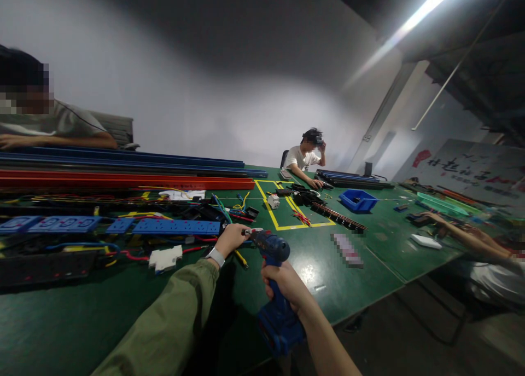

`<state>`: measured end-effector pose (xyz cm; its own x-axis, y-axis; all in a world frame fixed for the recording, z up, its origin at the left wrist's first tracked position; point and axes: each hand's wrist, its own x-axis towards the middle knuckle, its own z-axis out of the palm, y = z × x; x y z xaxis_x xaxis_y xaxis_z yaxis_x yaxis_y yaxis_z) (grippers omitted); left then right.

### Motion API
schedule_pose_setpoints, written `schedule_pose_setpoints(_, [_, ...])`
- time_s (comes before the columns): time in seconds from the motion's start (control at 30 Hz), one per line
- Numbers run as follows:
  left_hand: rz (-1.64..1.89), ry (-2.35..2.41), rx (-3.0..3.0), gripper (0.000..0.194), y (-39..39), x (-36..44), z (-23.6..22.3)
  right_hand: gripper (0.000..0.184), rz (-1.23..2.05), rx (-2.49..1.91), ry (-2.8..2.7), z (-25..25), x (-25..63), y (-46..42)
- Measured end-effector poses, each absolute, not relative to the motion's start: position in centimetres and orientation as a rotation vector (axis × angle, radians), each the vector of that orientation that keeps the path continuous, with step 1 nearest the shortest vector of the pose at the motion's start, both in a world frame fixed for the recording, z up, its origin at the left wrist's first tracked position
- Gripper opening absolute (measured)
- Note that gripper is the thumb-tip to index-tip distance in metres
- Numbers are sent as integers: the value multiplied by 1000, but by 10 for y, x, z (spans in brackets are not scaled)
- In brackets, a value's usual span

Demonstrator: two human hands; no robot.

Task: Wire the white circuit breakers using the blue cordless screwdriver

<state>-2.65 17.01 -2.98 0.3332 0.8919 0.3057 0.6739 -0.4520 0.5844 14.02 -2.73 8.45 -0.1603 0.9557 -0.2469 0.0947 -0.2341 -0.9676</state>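
My right hand is closed around the grip of a blue cordless screwdriver, whose nose points left toward my left hand. My left hand, in an olive sleeve with a wrist watch, is closed at the end of a long blue power strip lying on the green table. What its fingers pinch is hidden. Red, yellow and blue wires run under and beside the strip. A small white part lies just left of my left wrist.
Long red and blue rails lie at the back left. A yellow taped rectangle holds small parts. A blue bin stands further right. One person sits far across, another at left, and an arm reaches in at right.
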Motion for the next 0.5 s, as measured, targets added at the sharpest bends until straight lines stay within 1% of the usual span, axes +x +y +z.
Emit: schedule_pose_setpoints(0.5, [876, 1370, 2202, 28, 168, -26, -29, 5, 1462, -1346, -1303, 87, 140, -28])
